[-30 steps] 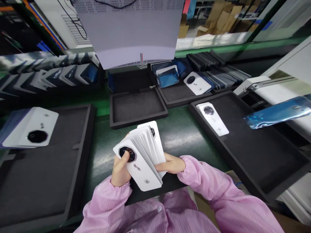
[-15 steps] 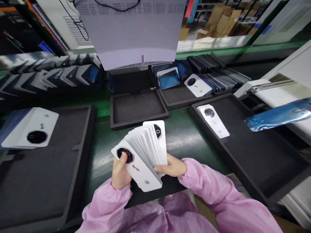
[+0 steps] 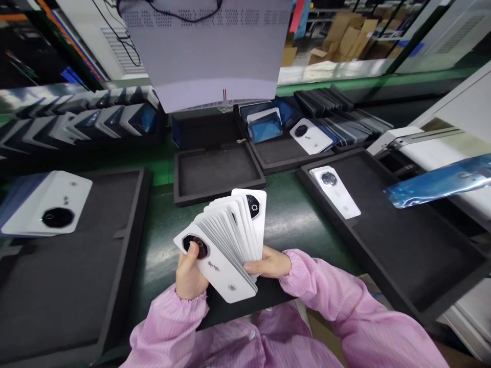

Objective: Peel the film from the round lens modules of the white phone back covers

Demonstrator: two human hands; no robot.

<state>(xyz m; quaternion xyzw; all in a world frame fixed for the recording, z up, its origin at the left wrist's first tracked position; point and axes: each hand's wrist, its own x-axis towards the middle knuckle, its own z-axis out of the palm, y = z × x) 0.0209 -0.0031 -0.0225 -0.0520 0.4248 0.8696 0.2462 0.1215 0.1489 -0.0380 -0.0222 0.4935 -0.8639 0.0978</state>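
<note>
You hold panels [image 3: 226, 240], fanned, on your side of the small tray [image 3: 218, 171]. Left hand [image 3: 190, 276] pinches the front one, thumb partly hiding its camera disc [image 3: 202, 249]; right hand [image 3: 271, 263] pinches their right edges. Your other fingers mostly hidden; panel count unclear. Blue strip [image 3: 441, 181], right of small tray: cut off.

Pink fabric smock [image 3: 226, 347] with fine stripes, loose wrinkled pink sleeves [image 3: 341, 301], gathered, frilled wrist cuffs [image 3: 192, 302], small round pale button [image 3: 251, 335] on the front

Black trays [image 3: 218, 171] on green bench [image 3: 295, 220]
</note>
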